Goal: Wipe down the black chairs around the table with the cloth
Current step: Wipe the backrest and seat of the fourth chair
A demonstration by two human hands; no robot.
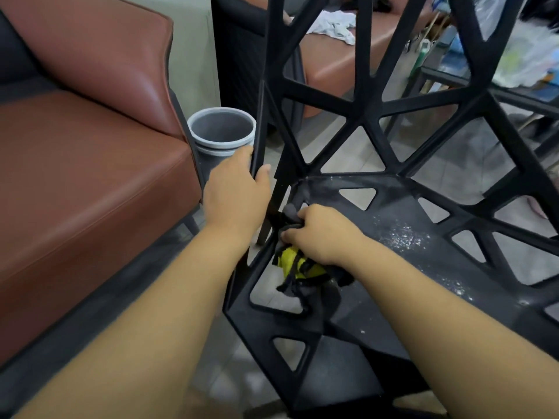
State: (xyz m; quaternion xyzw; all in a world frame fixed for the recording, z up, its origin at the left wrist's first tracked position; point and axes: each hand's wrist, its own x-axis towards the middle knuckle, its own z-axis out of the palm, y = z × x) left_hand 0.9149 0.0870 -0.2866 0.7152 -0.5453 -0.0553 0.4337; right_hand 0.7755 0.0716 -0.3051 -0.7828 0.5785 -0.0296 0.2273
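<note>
A black chair [378, 213] with triangular cut-outs fills the right half of the view; white dust specks lie on its seat. My left hand [234, 192] grips the left edge bar of the chair's backrest, thumb wrapped around the bar. My right hand [317, 231] holds a bunched black and yellow cloth [299, 264] against the seat's rear left corner, close to where backrest and seat meet. Part of the cloth trails down over a cut-out in the seat.
A brown leather armchair [90, 164] stands close on the left. A grey bin [222, 131] sits between it and the chair. Behind are a brown sofa with a white rag [335, 25] and a cluttered glass table [499, 83] at the upper right.
</note>
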